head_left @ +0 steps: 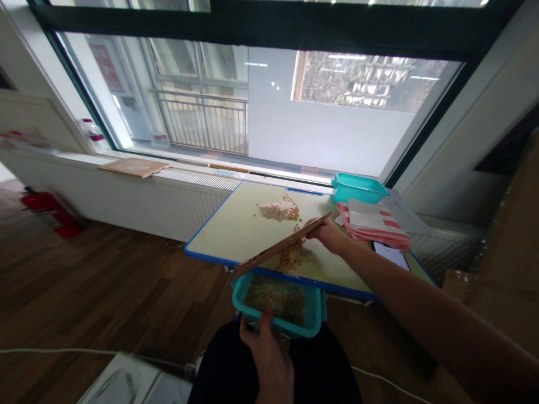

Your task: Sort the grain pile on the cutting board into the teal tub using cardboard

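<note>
My left hand (pixel 272 353) grips the near rim of a turquoise plastic basin (pixel 312 317), its thumb over the edge. Inside the basin lies a layer of yellow kernels and pale grains. The basin is just below the front edge of a folding table (pixel 223 230) with a blue border. In my right hand (pixel 326 234) is a flat piece of cardboard (pixel 273 249), tilted on edge across the tabletop. Loose corn kernels (pixel 290 259) lie on the near side of the cardboard, close to the table edge. Beyond it sits a heap of white grains and corn kernels (pixel 280 209).
At the table's back right stand another turquoise basin (pixel 360 189) and a folded red-and-white cloth (pixel 373 221), with a phone (pixel 391 255) nearer. A radiator (pixel 181 196) runs beneath the window. A fire extinguisher (pixel 53 213) and cardboard boxes (pixel 501 269) flank the area.
</note>
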`<state>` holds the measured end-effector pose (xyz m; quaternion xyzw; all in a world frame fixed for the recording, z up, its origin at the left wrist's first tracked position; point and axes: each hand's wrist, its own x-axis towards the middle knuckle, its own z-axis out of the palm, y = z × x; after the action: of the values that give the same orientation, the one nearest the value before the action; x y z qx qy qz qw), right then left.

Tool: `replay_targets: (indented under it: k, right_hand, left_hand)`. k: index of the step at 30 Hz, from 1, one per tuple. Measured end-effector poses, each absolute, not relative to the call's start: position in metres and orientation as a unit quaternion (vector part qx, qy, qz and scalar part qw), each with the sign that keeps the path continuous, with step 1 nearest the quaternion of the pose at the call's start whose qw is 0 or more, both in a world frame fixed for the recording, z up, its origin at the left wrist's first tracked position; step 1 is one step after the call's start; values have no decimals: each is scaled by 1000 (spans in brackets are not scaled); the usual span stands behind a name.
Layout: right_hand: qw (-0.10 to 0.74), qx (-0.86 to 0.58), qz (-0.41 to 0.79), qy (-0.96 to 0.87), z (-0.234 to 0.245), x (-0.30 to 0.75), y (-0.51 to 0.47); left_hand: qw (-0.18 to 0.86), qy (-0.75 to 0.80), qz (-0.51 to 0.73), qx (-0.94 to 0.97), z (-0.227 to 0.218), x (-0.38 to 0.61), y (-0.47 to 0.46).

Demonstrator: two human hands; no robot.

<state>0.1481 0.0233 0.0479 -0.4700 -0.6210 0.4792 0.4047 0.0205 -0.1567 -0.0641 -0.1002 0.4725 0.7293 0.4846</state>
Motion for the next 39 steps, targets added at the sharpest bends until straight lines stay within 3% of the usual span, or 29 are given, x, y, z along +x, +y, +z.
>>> replay_targets:
  k: [17, 39]
  right_hand:
    - [452, -504, 436, -592, 37, 153, 2]
    - [408, -462, 497, -610, 38, 162, 1]
  left_hand:
    - [510, 444, 735, -51, -64, 45, -165]
    - [509, 433, 742, -52, -63, 49, -168]
